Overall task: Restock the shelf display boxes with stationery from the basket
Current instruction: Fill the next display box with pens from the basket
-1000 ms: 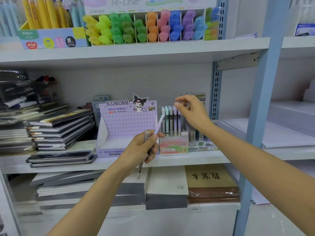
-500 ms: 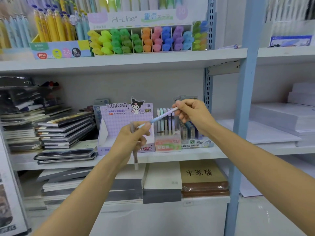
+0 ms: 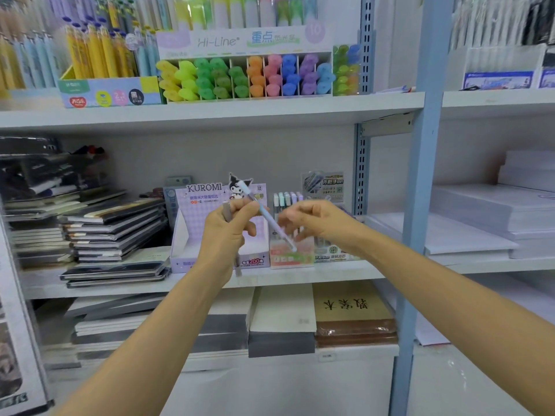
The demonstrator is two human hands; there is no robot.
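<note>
My left hand [image 3: 226, 235] grips a grey pen [image 3: 237, 265] upright in front of the purple Kuromi display box [image 3: 187, 235]. A pale blue pen [image 3: 270, 222] slants from above my left fingers down to the right. The blurred fingertips of my right hand [image 3: 313, 220] pinch it at mid-shaft. Just behind it stands a pink display box [image 3: 289, 259] with several pastel pens [image 3: 285, 199] upright in it. Beside that is a green-and-white lead box [image 3: 329, 255]. No basket is in view.
Stacked notebooks [image 3: 114, 232] lie left of the Kuromi box on the middle shelf [image 3: 330, 273]. On the upper shelf stand a highlighter display [image 3: 243, 76] and yellow pens [image 3: 96, 55]. A blue upright post [image 3: 417, 205] bounds the bay on the right, with white paper stacks [image 3: 495, 217] beyond.
My right hand has taken the pale blue pen's end from my left and swung it round, so it now slants down to the right. The view has pulled back slightly.
</note>
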